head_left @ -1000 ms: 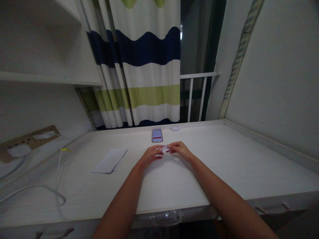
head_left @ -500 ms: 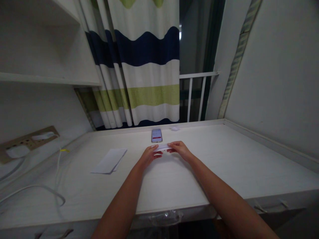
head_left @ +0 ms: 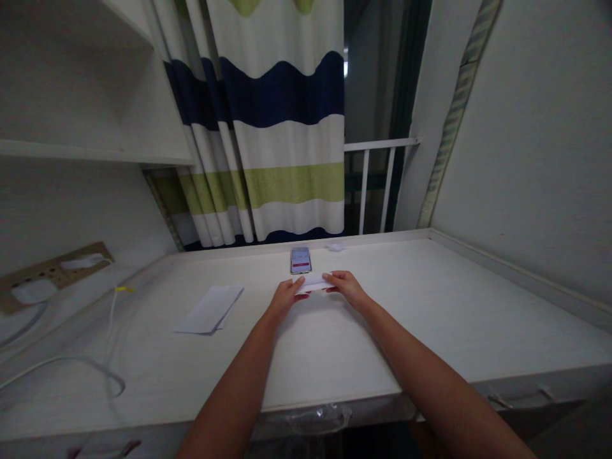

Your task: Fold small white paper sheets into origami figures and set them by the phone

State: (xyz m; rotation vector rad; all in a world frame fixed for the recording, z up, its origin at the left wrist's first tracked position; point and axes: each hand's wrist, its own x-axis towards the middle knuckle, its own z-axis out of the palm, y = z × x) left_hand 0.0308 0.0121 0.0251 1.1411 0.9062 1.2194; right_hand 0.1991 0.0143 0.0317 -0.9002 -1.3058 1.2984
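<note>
A small piece of white folded paper (head_left: 313, 283) is held just above the desk, stretched between both hands. My left hand (head_left: 285, 297) pinches its left end, thumb on top and fingers underneath. At the other end, my right hand (head_left: 348, 287) grips it the same way. Right behind the paper lies a phone (head_left: 301, 260) with its screen lit. To the left, a few loose white paper sheets (head_left: 210, 309) rest flat, overlapping one another.
A small crumpled white scrap (head_left: 335, 247) lies near the desk's back edge. White cables (head_left: 62, 360) trail over the left side from a power strip (head_left: 57, 274). A striped curtain (head_left: 287, 146) hangs behind the desk (head_left: 430, 312), and a shelf (head_left: 95, 152) juts out at upper left.
The paper between my hands has tilted or opened so more of its face shows. My fingers underneath are now more tucked behind it. Both arms stay nearly in place.
</note>
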